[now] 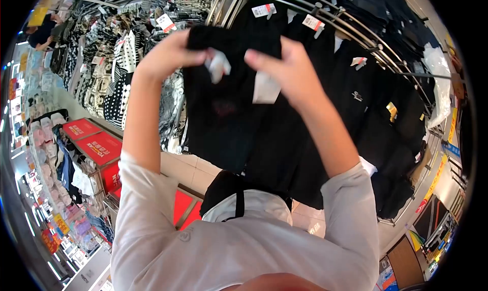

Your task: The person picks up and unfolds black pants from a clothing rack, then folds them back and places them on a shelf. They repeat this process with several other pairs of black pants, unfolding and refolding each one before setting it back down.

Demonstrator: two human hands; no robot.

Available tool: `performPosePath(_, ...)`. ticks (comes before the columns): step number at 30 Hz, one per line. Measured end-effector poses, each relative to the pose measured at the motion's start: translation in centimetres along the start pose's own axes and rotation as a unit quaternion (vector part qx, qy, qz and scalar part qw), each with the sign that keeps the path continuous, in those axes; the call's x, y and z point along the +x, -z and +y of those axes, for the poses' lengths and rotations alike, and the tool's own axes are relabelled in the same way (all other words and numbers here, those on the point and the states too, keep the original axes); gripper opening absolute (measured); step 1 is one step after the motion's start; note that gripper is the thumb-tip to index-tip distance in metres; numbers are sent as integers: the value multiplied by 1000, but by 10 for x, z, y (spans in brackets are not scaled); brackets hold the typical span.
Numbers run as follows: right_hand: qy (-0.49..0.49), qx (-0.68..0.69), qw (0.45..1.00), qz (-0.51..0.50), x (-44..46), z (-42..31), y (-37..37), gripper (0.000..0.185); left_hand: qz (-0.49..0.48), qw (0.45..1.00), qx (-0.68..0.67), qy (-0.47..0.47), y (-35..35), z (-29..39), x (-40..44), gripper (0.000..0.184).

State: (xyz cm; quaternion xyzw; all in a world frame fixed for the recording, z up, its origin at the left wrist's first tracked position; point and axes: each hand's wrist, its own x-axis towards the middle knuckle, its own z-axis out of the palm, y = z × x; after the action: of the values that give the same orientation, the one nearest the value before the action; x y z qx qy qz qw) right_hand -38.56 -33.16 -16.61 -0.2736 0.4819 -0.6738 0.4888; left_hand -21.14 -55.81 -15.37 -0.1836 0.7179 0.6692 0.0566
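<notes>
My left hand [170,57] and my right hand [290,69] grip the two upper corners of black trousers [218,123], thumbs on the near side. The dark cloth hangs down in front of me, its lower part merging with the black garments behind. A blurred red-and-white tag [217,66] dangles near my left thumb. Below my right thumb is a white label [266,89]. Fingers on the far side of the cloth are hidden.
Black garments [351,113] with price tags hang from a curved metal rack [356,39]. Patterned clothes [101,62] fill the rack at left. Red boxes [96,141] stand low at left. A clear plastic bag [436,87] hangs at right. Another person [43,34] is at far upper left.
</notes>
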Motion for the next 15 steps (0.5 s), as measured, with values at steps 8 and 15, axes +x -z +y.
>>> performPosePath(8,-64,-73,994,52,170,133,134,33,115,971,-201,62,44,-165,208,37)
performPosePath(15,-30,-60,994,84,228,163,189,34,265,955,-132,18,42,-206,305,23)
